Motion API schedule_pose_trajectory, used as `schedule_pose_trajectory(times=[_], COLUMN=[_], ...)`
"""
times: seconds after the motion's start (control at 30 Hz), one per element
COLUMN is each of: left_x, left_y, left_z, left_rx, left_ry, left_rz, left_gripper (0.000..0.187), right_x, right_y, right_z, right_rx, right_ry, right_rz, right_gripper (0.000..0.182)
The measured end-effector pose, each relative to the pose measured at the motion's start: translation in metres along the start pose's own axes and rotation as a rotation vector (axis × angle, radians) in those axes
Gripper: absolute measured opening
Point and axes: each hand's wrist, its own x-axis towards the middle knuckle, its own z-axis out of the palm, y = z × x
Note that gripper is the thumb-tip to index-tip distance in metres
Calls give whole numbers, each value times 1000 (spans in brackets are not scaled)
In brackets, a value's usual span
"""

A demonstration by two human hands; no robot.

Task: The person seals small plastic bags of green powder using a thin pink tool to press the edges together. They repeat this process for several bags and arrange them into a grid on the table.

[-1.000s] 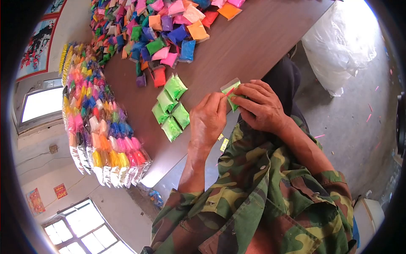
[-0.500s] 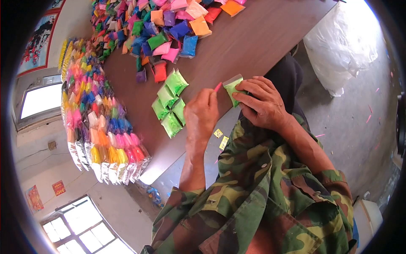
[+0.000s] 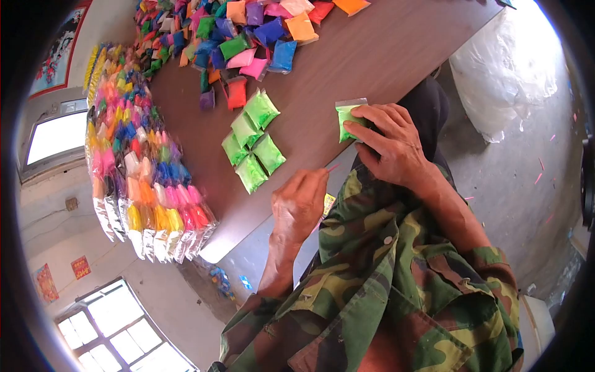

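From the head cam, your left hand (image 3: 297, 203) has its thumb and fingers closed in a pinch on a thin pink strip (image 3: 333, 168), with the tip poking out toward the right, just off the table edge. Your right hand (image 3: 398, 147) has its fingers bent over a bright green packet (image 3: 344, 118), holding it right at the edge of the brown table (image 3: 372, 59) — fingertips on its right side, clear top flap facing away from you. Can't tell what your thumb is doing under there, tbh. The two hands are well apart. To the left of that packet you've got five more green packets (image 3: 246, 130) lying bunched together on the table, then the big messy multicolour pile (image 3: 233, 46) beyond them. Along the table's left side there's a long row of bagged bundles (image 3: 166, 217) — yellow, pink, orange, blue, all sorts. Down on the floor to your right sits a large clear plastic bag (image 3: 496, 80), with some pink scraps (image 3: 541, 164) scattered near it. There's a yellow slip (image 3: 328, 203) too, partly showing between your left hand and your camo jacket (image 3: 421, 310).
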Motion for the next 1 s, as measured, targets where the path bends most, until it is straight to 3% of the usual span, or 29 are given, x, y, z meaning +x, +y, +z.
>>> schedule_pose_trajectory(times=[0.1, 0.33, 0.47, 0.67, 0.87, 1.0], left_x=[13, 31, 36, 52, 44, 57], left_y=[8, 15, 10, -27, -3, -13], left_z=[-1, 42, 56, 45, 45, 43], left_rx=[-40, -130, 31, -16, -165, -53], left_ry=[49, 248, 242, 196, 217, 161], left_rz=[-128, -84, -57, -210, -94, -91], left_gripper=[11, 10, 8, 8, 9, 8], right_x=[3, 6, 3, 1, 1, 2], right_y=[-1, -14, -10, -9, -10, -12], right_z=[1, -10, -4, 1, 3, 3], right_rx=[-41, -80, -107, -108, -90, -95], right_ry=[-19, -63, -35, -17, 15, -2], right_rz=[-15, 53, 61, 74, 89, 101], right_gripper=[52, 55, 51, 39, 36, 35])
